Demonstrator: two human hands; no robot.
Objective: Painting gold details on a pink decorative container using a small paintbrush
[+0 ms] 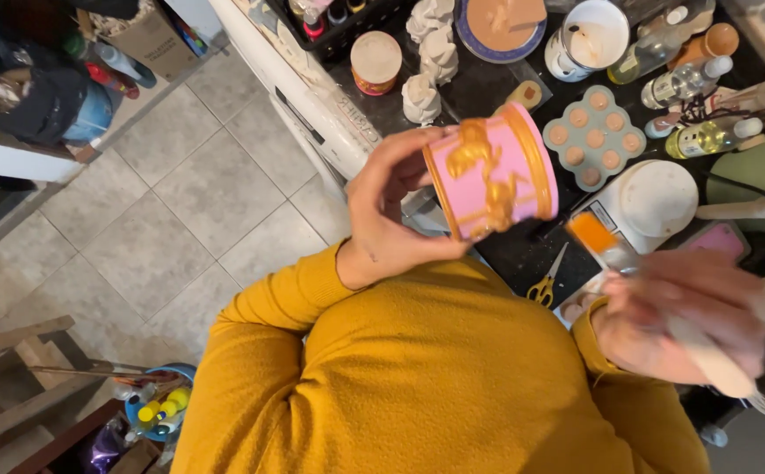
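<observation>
Two hands busy over a crowded craft tabletop

Two bare hands are working above a dark tabletop (497, 250) crowded with craft supplies. The left hand (391, 211) is holding up a round pink container with gold horse figures and gold rims (492, 171), its grip closing around one end, so the piece is hanging tilted in the air over the tabletop's near edge. The right hand (677, 316), blurred, is wrapping its grip around a pale rounded tool handle (716, 360). Lying beneath are a white round lid (659, 197), a pale green mould tray with round cavities (593, 136), white plaster figures (422, 98) and small yellow-handled scissors (545, 285).
</observation>
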